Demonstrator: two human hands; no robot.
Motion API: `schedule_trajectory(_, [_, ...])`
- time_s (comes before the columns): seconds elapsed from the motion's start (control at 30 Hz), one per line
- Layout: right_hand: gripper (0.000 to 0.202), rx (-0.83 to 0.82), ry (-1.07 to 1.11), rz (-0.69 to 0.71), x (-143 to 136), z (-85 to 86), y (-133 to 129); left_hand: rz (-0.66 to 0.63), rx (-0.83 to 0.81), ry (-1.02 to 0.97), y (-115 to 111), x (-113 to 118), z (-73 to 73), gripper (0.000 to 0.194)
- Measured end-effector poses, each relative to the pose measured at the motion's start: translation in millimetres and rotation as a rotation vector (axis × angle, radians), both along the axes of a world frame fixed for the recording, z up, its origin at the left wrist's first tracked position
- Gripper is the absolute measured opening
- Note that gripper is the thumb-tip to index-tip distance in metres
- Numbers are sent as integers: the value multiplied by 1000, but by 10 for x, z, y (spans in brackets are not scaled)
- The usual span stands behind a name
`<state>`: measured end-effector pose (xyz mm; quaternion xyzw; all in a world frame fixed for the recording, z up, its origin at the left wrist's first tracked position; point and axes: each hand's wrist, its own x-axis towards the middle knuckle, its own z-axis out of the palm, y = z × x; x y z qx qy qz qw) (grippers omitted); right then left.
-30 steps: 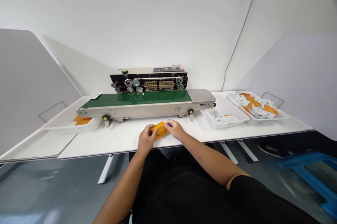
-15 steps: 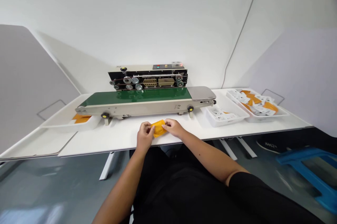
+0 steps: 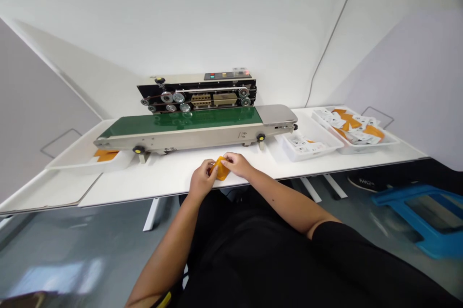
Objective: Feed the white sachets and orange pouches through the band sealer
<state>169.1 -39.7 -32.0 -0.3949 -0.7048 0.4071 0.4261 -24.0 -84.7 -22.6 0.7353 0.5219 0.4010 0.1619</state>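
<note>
Between my two hands is a small orange pouch (image 3: 223,172), held just above the front edge of the white table (image 3: 173,180). My left hand (image 3: 203,177) pinches its left side, thumb in front and fingers behind. My right hand (image 3: 237,164) grips the upper right part with thumb and fingers. The pouch looks bent or tilted, and its mouth cannot be made out. Behind my hands stands a band sealing machine (image 3: 198,95) with rollers and a green conveyor belt (image 3: 181,121).
At right, one white bin (image 3: 300,156) holds a few white-and-grey packets, and another bin (image 3: 365,149) is heaped with orange and white pouches (image 3: 350,125). A left bin (image 3: 77,167) contains orange pouches (image 3: 105,154). A blue stool (image 3: 430,245) stands on the floor at right.
The orange pouch has gone from lying fairly flat between my hands to bent and turned, with my left hand shifted toward my right. The view has tilted slightly downward.
</note>
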Motion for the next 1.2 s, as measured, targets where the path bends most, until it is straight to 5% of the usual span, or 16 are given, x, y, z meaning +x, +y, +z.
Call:
schedule_trajectory(0.47, [21, -53, 42, -37, -2, -6, -1, -18, -14, 159, -20, 27, 3, 24])
schedule_trajectory(0.83, [27, -31, 100, 93, -45, -3, -24, -139, -89, -45, 9, -62, 13, 21])
schedule_trajectory(1.03, [43, -156, 176, 220, -94, -34, -4, -45, -73, -373, 57, -132, -50, 24])
schedule_trajectory(1.2, [30, -195, 105, 233, -117, -17, 36, -58, -94, -468, 74, -161, -33, 26])
